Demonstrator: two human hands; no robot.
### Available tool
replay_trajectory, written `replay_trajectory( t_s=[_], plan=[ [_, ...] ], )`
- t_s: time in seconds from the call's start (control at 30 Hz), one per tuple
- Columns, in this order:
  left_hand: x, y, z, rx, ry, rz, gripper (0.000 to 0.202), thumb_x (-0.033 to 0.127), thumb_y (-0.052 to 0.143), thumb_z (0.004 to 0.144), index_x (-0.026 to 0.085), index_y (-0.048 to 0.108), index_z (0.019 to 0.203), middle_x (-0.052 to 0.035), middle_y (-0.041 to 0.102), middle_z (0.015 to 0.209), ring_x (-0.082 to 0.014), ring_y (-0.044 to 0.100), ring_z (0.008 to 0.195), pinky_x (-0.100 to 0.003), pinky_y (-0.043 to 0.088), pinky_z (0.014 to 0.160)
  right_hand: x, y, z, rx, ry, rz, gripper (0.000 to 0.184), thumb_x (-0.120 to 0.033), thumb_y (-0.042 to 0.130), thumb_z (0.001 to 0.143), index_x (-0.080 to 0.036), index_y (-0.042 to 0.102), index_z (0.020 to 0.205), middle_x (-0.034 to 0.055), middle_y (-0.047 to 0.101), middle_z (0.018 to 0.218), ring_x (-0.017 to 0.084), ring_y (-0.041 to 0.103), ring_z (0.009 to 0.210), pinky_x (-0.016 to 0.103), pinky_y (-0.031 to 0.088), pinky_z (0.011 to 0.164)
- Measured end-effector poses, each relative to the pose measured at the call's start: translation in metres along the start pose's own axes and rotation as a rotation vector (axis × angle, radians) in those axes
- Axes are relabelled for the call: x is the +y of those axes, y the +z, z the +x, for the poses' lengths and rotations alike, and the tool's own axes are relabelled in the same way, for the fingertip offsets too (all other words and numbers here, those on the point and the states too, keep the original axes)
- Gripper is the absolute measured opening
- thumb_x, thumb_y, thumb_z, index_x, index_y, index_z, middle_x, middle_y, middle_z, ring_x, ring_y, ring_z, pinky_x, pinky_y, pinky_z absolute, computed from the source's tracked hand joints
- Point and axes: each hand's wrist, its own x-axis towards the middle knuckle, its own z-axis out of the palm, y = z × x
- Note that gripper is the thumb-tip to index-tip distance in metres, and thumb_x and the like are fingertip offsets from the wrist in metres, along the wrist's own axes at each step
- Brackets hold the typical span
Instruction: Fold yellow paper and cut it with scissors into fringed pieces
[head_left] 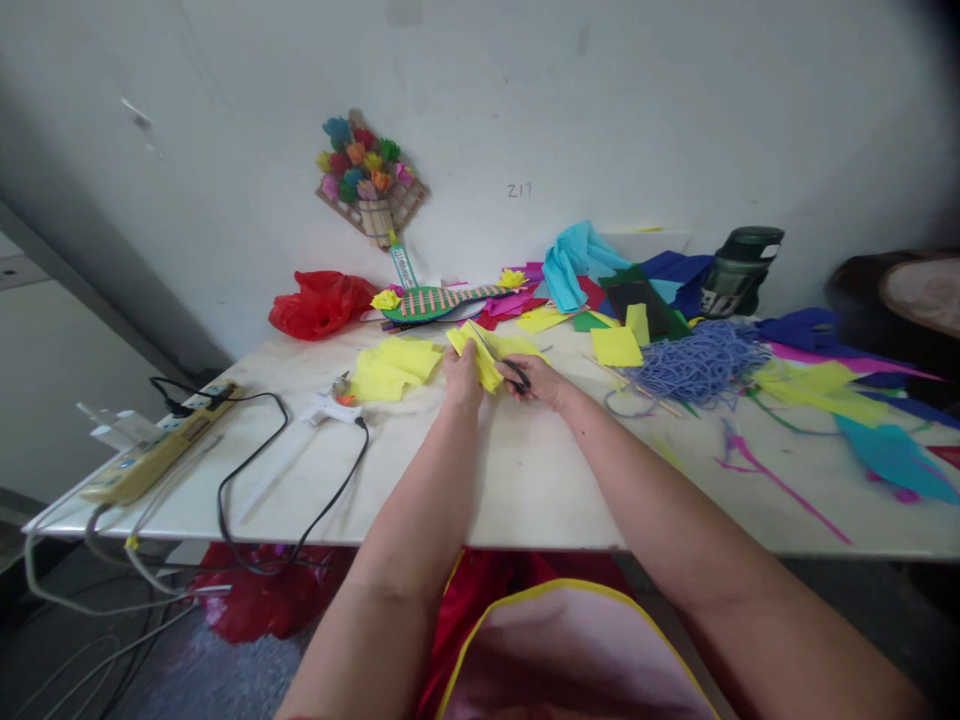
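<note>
Two bare hands meet near the middle of the frame, over the white table (536,495). The left hand (462,375) pinches a folded piece of yellow crepe paper (487,374) between thumb and fingers, probably to keep its layers together and steady against the blades. The right hand (538,384) has its fingers closed around the black handles of the scissors (516,374), whose blades point toward the upper left and lie against the paper; whether they are parted, I cannot tell. Loose yellow sheets (394,368) lie just left of the hands, likely within easy reach, while the white glue gun (330,408) sits nearer the left edge, perhaps so its cord reaches the power strip (169,445). The held piece looks bright, soft and matte, narrow and layered, with creases along its length and slightly uneven edges.
</note>
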Motion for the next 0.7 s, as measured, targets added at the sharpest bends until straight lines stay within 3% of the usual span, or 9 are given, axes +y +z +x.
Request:
replay_trajectory(
  t_s=[0.7],
  plan=[
    [-0.0001, -0.0004, 0.0005, -0.047, 0.024, -0.010, 0.028, 0.037, 0.064, 0.058, 0.015, 0.053, 0.071, -0.0001, 0.057, 0.064, -0.0106, 0.053, 0.050, -0.025, 0.042, 0.052, -0.0005, 0.0008, -0.0005, 0.018, 0.002, -0.051, 0.027, -0.041, 0.059, 0.067, -0.018, 0.044, 0.063, -0.0067, 0.046, 0.045, 0.005, 0.040, 0.033, 0.015, 0.022, 0.030]
  ],
)
